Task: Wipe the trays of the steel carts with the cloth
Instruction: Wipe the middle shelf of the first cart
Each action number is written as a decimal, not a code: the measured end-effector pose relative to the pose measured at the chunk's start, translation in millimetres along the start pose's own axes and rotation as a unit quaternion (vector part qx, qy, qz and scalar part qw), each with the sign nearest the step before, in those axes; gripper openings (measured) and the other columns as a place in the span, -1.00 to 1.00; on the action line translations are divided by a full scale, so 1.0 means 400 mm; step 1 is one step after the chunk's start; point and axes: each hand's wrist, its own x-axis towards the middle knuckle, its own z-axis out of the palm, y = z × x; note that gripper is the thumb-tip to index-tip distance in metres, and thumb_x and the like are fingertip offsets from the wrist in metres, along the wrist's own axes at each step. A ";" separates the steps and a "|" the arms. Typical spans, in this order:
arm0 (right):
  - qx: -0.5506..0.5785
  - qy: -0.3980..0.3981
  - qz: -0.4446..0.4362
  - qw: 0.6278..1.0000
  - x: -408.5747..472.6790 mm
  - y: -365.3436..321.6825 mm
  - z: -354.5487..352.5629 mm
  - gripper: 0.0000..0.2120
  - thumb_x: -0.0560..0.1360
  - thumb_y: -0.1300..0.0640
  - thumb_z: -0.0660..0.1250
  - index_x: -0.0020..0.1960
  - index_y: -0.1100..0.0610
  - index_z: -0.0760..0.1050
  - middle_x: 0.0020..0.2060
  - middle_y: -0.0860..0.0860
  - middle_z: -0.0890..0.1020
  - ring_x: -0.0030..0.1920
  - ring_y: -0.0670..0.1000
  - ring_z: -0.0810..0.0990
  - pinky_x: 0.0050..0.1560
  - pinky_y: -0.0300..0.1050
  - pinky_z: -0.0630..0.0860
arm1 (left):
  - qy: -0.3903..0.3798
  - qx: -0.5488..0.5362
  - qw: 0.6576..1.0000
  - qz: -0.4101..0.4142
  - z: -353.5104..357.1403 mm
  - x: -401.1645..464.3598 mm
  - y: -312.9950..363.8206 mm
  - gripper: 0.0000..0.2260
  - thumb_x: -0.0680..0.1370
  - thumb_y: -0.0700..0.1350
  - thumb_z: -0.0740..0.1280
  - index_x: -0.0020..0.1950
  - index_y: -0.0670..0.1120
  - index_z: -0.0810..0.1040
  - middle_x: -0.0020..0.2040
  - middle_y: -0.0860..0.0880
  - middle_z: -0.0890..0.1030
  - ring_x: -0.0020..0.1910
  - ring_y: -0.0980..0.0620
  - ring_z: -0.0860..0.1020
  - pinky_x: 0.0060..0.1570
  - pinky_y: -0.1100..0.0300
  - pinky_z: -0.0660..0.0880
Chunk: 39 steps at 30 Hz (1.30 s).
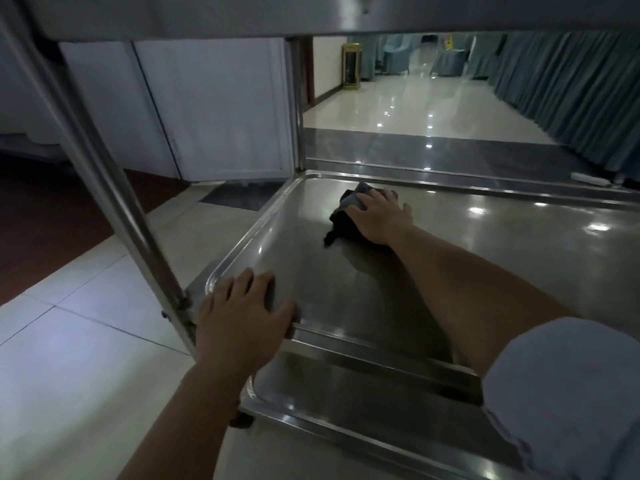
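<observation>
A steel cart fills the view, and its middle tray (467, 244) spreads out in front of me, shiny and reflecting ceiling lights. A dark grey cloth (346, 216) lies bunched on the tray near its far left corner. My right hand (379, 216) lies flat on the cloth with the fingers spread, pressing it onto the steel. My left hand (242, 313) rests on the tray's near left corner, fingers over the rim. A lower tray (363, 407) shows beneath the near rim.
The underside of the upper tray (311, 15) hangs overhead. A slanted steel post (114, 199) runs down at the left, another upright post (297, 105) stands behind. White cabinet doors, tiled floor and teal curtains (571, 98) surround the cart.
</observation>
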 end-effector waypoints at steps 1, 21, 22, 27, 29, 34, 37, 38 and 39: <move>-0.006 0.004 0.016 1.000 -0.014 0.057 -0.016 -0.32 0.51 -0.33 -0.06 0.58 -0.12 0.17 0.60 -0.10 0.12 0.60 0.02 -0.04 0.49 0.30 0.00 | -0.004 -0.007 1.000 -0.004 -0.002 0.001 0.000 -0.35 0.51 0.37 -0.05 0.55 0.15 0.16 0.59 0.03 0.17 0.57 -0.08 0.11 0.49 -0.14 0.10; -0.059 0.019 0.082 0.995 -0.258 0.350 -0.144 -0.54 0.57 -0.11 -0.01 0.36 -0.04 0.46 0.40 0.08 0.42 0.45 0.16 0.27 0.43 0.16 0.18 | 0.006 -0.025 0.987 0.160 0.042 -0.044 0.375 -0.21 0.40 0.27 -0.27 0.56 0.07 0.22 0.59 0.01 0.20 0.57 -0.05 0.13 0.51 0.00 0.03; -0.044 0.022 0.022 0.999 -0.268 0.306 -0.124 -0.57 0.61 -0.09 0.00 0.36 -0.03 0.45 0.40 0.06 0.42 0.46 0.15 0.26 0.44 0.15 0.17 | -0.001 -0.007 0.984 0.179 0.057 -0.051 0.409 -0.20 0.40 0.26 -0.30 0.58 0.05 0.19 0.59 -0.01 0.19 0.56 -0.06 0.14 0.52 -0.01 0.05; 0.002 0.021 -0.071 0.997 -0.291 0.202 -0.073 -0.37 0.55 -0.35 0.14 0.48 0.00 0.34 0.52 -0.03 0.31 0.56 0.03 0.12 0.50 0.05 0.03 | -0.008 0.005 0.987 0.163 0.110 -0.057 0.477 -0.39 0.59 0.23 -0.11 0.51 -0.12 0.18 0.50 -0.13 0.32 0.48 -0.12 0.26 0.47 -0.06 0.17; 0.000 0.023 -0.064 0.998 -0.279 0.217 -0.074 -0.36 0.53 -0.33 0.14 0.51 -0.03 0.29 0.53 -0.06 0.29 0.57 -0.01 0.10 0.50 0.04 0.04 | -0.007 0.005 0.986 0.166 0.114 -0.054 0.474 -0.31 0.55 0.26 -0.21 0.55 -0.10 0.14 0.53 -0.12 0.28 0.50 -0.11 0.24 0.49 -0.05 0.15; -0.012 0.024 0.014 1.000 -0.286 0.356 -0.142 -0.35 0.55 -0.27 0.17 0.57 -0.05 0.22 0.58 -0.05 0.20 0.59 0.00 0.05 0.49 0.07 0.06 | -0.027 0.079 0.980 0.181 0.113 -0.043 0.465 -0.21 0.45 0.32 -0.31 0.61 0.03 0.10 0.61 -0.07 0.12 0.57 -0.09 0.11 0.52 -0.02 0.04; -0.035 0.034 0.094 0.994 -0.338 0.546 -0.218 -0.35 0.56 -0.26 0.18 0.58 -0.03 0.20 0.58 -0.04 0.21 0.58 0.05 0.09 0.49 0.07 0.12 | -0.029 0.052 0.984 0.169 0.101 -0.051 0.469 -0.21 0.45 0.35 -0.26 0.60 0.05 0.11 0.61 -0.04 0.13 0.58 -0.05 0.10 0.53 0.05 0.01; -0.035 0.034 0.131 0.990 -0.363 0.619 -0.245 -0.35 0.56 -0.26 0.18 0.58 -0.04 0.19 0.58 -0.03 0.21 0.58 0.07 0.10 0.49 0.09 0.13 | -0.031 0.043 0.985 0.166 0.100 -0.053 0.470 -0.26 0.49 0.34 -0.21 0.61 0.05 0.11 0.62 -0.03 0.13 0.58 -0.04 0.11 0.53 0.05 0.01; -0.035 0.034 0.173 0.984 -0.390 0.697 -0.273 -0.34 0.54 -0.28 0.17 0.57 -0.06 0.20 0.58 -0.01 0.22 0.57 0.09 0.12 0.48 0.11 0.16 | -0.029 0.035 0.986 0.162 0.099 -0.054 0.471 -0.31 0.54 0.32 -0.16 0.61 0.04 0.11 0.62 -0.03 0.13 0.58 -0.04 0.11 0.53 0.06 0.00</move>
